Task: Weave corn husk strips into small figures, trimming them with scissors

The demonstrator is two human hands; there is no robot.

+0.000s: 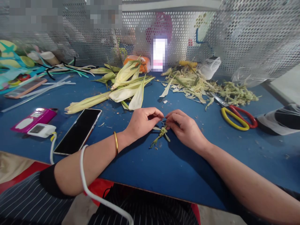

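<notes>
My left hand [142,121] and my right hand [184,126] meet over the middle of the blue table [150,168]. Both pinch the top of a small woven leaf figure [160,135] of green-yellow strips, whose tail trails toward me on the table. The fingertips of the two hands nearly touch above it. A gold bangle [115,143] sits on my left wrist.
A pile of pale leaves [122,86] lies behind my hands, leaf scraps [201,84] at back right. Red-and-yellow scissors [235,115] lie to the right. A black phone [78,131], a pink device [35,118] and a white charger [42,130] with cable lie left. A perforated metal screen [246,37] closes the back.
</notes>
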